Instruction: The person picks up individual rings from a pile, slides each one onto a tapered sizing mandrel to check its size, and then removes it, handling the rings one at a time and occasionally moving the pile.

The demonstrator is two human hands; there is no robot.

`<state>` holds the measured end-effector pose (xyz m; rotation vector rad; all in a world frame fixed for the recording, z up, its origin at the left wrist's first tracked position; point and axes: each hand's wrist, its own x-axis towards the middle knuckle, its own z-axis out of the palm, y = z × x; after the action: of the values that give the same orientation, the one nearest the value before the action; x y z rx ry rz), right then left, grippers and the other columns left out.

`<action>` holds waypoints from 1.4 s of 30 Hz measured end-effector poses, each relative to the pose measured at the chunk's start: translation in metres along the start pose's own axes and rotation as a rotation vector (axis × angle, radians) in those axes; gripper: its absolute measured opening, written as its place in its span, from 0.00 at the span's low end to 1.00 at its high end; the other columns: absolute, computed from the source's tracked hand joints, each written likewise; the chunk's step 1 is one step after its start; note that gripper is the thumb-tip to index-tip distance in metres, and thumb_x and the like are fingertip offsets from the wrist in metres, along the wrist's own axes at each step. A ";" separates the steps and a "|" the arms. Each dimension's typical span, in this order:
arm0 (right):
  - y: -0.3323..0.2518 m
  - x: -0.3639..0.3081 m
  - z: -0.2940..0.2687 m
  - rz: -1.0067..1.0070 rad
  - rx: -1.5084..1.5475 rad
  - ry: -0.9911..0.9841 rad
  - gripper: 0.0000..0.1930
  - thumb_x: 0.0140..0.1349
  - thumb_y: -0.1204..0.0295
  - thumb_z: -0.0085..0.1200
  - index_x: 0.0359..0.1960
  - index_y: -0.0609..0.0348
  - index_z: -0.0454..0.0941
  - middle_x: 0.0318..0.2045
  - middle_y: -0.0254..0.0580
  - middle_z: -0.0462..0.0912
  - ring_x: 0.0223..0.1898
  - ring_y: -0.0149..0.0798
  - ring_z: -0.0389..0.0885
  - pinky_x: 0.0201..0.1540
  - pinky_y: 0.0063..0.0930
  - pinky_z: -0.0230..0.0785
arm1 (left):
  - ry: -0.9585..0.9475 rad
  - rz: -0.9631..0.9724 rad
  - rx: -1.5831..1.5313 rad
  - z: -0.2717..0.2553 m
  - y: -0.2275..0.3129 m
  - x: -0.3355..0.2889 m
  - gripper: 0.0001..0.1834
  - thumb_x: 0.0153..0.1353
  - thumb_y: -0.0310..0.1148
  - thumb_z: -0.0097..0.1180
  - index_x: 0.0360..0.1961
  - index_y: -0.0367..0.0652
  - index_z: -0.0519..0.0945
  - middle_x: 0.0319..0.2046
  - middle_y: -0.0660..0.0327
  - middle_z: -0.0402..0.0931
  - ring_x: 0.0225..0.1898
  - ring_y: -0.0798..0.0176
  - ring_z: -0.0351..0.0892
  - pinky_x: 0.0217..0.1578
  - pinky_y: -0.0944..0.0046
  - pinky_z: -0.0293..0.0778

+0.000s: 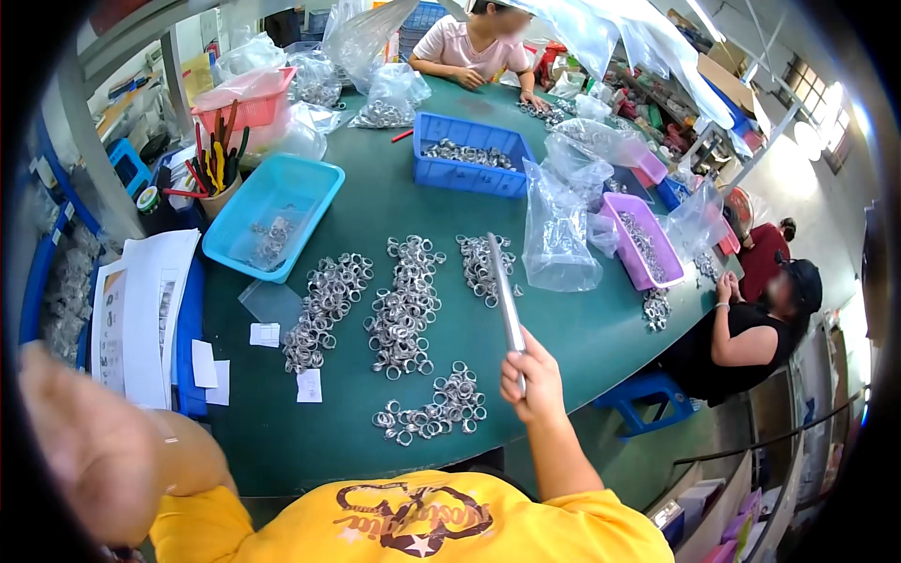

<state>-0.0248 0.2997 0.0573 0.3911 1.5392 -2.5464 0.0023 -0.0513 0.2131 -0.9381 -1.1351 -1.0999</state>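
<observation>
Over green table point(375, 188), silver rod point(507, 302) jutting beyond right grip point(535, 380), clenched round it, left grip point(99, 455), state unclear

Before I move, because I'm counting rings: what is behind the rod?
A small pile of rings on the table shows on both sides of the rod; whatever it directly covers cannot be seen.
</observation>
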 end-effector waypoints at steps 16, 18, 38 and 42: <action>0.041 -0.062 -0.028 -0.033 -0.032 0.239 0.27 0.57 0.80 0.40 0.61 0.62 0.55 0.15 0.33 0.63 0.09 0.24 0.57 0.10 0.15 0.51 | -0.972 -1.188 0.154 0.027 0.038 -0.233 0.10 0.53 0.19 0.51 0.38 0.36 0.75 0.33 0.53 0.72 0.33 0.53 0.74 0.33 0.64 0.71; 0.043 -0.064 -0.031 -0.042 -0.054 0.223 0.27 0.57 0.81 0.40 0.62 0.63 0.55 0.15 0.33 0.64 0.09 0.24 0.58 0.10 0.14 0.51 | -0.980 -1.112 0.193 0.025 0.039 -0.242 0.11 0.54 0.19 0.50 0.40 0.37 0.75 0.34 0.54 0.72 0.34 0.53 0.74 0.34 0.64 0.71; 0.046 -0.058 -0.013 0.042 -0.242 0.035 0.30 0.53 0.86 0.42 0.62 0.67 0.53 0.16 0.34 0.66 0.10 0.24 0.61 0.11 0.15 0.55 | -0.775 -1.353 0.065 0.050 0.017 -0.243 0.09 0.50 0.18 0.51 0.33 0.37 0.79 0.29 0.60 0.72 0.26 0.70 0.76 0.27 0.73 0.72; 0.048 -0.053 -0.006 0.058 -0.277 0.013 0.31 0.52 0.85 0.41 0.62 0.65 0.54 0.15 0.34 0.66 0.10 0.24 0.60 0.10 0.15 0.54 | -0.435 -1.639 -0.243 0.051 0.009 -0.238 0.09 0.54 0.17 0.48 0.34 0.35 0.79 0.31 0.61 0.72 0.27 0.69 0.76 0.28 0.73 0.73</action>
<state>0.0394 0.2821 0.0291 0.4091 1.8239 -2.2486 -0.0151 0.0426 -0.0114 -0.2239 -2.2599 -2.4082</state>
